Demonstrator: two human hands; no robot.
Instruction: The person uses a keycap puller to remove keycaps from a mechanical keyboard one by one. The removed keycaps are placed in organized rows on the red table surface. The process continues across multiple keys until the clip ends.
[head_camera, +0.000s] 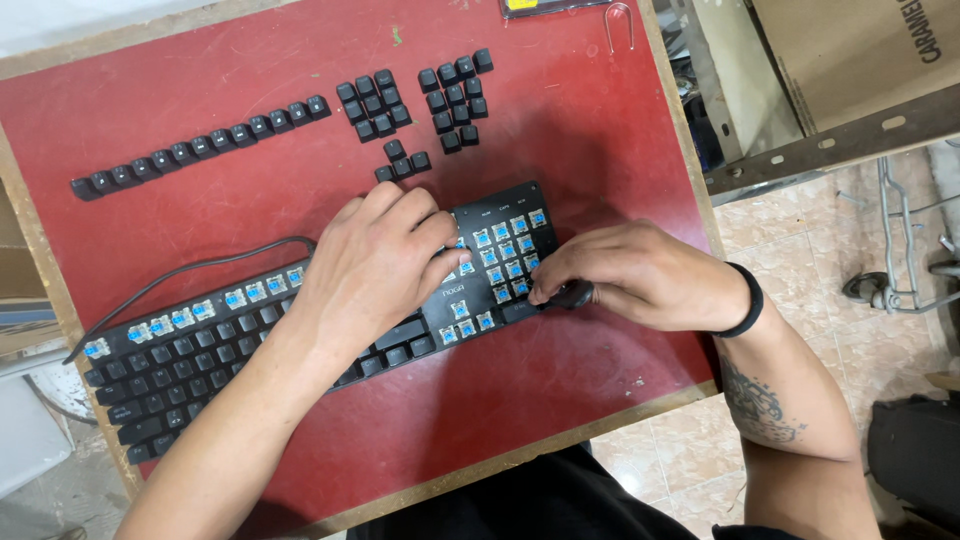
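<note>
Near the middle of the frame, a black keyboard (300, 340) lies slanted on a red table (560, 400), from the lower left up toward the middle. The left hand (375, 265) lies flat on the keyboard with loose, bent fingers, pressing it down and gripping nothing. The right hand (635, 275) is curled at the keyboard's right end, and its fingertips pinch a small dark thing, likely a keycap (572, 295). If that hand pulls crooked, a little blue switch (497, 275) could bend or snap. If the left hand lets up, the keyboard could slide. Many keys are off, so rows of blue switches show along the top edge and at the right end. Loose black keycaps (200, 145) sit in neat rows in the upper part of the frame; a bump from a sleeve or the cable (200, 268) could scatter them.
</note>
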